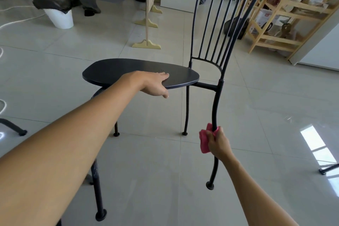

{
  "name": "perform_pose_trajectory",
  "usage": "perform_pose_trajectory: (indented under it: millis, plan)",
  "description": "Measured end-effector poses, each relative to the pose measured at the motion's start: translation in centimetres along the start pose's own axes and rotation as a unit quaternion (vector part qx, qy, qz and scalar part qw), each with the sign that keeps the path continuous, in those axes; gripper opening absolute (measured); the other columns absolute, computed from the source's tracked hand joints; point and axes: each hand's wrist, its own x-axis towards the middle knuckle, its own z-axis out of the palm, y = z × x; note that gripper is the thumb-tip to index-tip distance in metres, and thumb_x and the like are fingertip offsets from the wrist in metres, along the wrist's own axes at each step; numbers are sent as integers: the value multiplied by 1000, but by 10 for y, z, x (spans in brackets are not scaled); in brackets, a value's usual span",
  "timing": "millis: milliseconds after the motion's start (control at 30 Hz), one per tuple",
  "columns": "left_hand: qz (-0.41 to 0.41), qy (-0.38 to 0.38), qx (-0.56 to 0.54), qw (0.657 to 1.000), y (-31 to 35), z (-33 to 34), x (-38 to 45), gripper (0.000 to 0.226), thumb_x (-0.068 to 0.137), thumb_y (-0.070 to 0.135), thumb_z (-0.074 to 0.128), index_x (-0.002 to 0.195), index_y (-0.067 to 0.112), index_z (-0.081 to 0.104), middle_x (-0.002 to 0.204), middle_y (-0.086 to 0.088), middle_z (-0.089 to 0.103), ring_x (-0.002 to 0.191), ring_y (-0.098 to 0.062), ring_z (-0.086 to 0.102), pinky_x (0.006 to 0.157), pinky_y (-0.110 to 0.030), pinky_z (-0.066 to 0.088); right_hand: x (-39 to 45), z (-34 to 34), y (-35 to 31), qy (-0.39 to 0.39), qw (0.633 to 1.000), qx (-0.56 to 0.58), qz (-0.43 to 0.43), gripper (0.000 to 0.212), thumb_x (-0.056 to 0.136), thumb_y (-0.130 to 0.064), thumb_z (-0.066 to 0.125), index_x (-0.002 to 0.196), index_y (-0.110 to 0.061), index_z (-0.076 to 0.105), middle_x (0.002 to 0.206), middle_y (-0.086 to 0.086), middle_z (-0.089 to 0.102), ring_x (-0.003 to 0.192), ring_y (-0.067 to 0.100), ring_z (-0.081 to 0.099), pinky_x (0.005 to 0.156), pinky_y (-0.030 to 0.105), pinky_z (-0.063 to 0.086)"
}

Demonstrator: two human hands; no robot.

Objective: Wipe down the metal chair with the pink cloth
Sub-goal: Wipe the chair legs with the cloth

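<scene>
The left forearm is filling the near corner of the view, reaching out to the left hand [156, 84], which is resting on the near edge of the metal chair [139, 71] seat, fingers lying on top and thumb hanging below the rim, so it is steadying the seat rather than fully clamping it. To the right, the right hand [218, 143] is closing around the pink cloth [204, 139], and the cloth is wrapping the rear leg [214, 108] of the chair, about midway between the seat joint and the foot resting on the tiled floor [256, 97].

Judging from this, the wiping is sitting somewhere in its middle: a leg is being treated now, with the stretch below the cloth down to the foot probably still waiting. Nothing is showing whether the seat, the tall slatted backrest [216, 29] or the other legs are already clean; no dust or wet streaks are visible to tell.

Farther off, a white bin [60, 17] with a dark liner and a wooden shelf [286, 14] are standing well apart from the chair.
</scene>
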Motion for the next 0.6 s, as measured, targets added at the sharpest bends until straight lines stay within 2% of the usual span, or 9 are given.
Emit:
perform_pose_trajectory:
  millis: [133,200,267,333,433,533,600]
  plan:
    - [1,-30,-50,998,-27,-7,-13,94,76,61,59,148,36,5,157,16,-3,145,-9,0,116,-35,4,4,1,2,0,1000,-10,-1,13,97,-23,49,97,-11,44,90,7,61,73,16,57,58,28,41]
    - [-4,-41,-68,997,-44,-12,-24,101,65,79,51,147,41,9,157,17,-2,145,-10,2,116,-38,5,5,0,1,2,1000,-11,1,13,97,-23,49,97,-11,44,90,8,62,73,17,58,59,30,42]
    - [-21,-31,-74,997,-63,-15,-32,97,61,89,34,145,44,13,156,19,1,145,-10,6,116,-39,5,4,-1,0,9,1000,-11,0,12,97,-21,50,96,-10,45,88,7,64,71,15,58,56,27,41]
    - [-45,-11,-78,996,-89,-17,-39,80,74,83,21,144,46,16,156,20,3,145,-9,5,117,-39,0,2,0,-2,19,1000,-4,-2,7,97,-18,49,96,-11,47,83,0,67,72,11,61,55,23,40]
    - [-64,8,-113,992,-125,-16,-43,52,94,57,19,144,44,20,157,17,6,144,-6,3,116,-33,-2,0,-1,-3,30,1000,-3,-6,4,96,-17,51,98,-13,50,82,-5,68,74,11,62,58,23,40]
    - [-60,36,-137,988,-148,-5,-51,43,100,42,20,143,41,28,155,17,14,143,-6,10,117,-31,3,4,-5,2,34,999,-2,-2,5,95,-19,51,99,-19,50,83,-2,71,75,17,66,65,30,45]
    - [-49,53,-145,987,-151,4,-58,44,99,45,21,142,41,30,154,20,18,142,-3,14,117,-31,6,11,-8,8,32,999,-10,8,4,93,-20,50,96,-22,48,75,2,72,69,22,69,67,35,51]
